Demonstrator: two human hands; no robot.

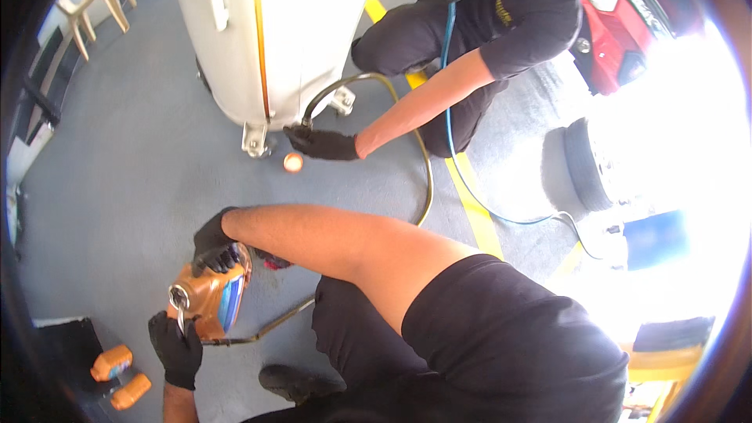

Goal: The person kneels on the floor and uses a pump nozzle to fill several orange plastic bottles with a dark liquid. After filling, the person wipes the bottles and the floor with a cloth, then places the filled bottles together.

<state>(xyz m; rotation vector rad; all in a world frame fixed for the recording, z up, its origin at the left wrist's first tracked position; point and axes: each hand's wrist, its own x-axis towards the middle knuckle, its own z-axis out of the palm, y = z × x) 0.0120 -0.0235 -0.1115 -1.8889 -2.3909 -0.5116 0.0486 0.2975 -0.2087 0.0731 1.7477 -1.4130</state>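
Observation:
An orange-gold plastic bottle (205, 298) with a blue-and-white label is tilted, its open mouth turned toward me and to the left. My right hand (215, 244), in a black glove, is closed over the bottle's far upper side. My left hand (178, 351), gloved too, is closed just below the mouth. A thin silvery strip (182, 319) runs from the mouth to its fingers; I cannot tell for certain what it is. A dark hose (286, 317) lies on the floor and passes behind the bottle's lower end.
Two smaller orange bottles (111, 363) lie at the lower left beside a black mat (70, 345). Ahead stands a white wheeled tank (298, 39). A co-worker's gloved hand (321, 143) holds a hose near its caster, by an orange cap (293, 162). A tyre (589, 163) stands at right.

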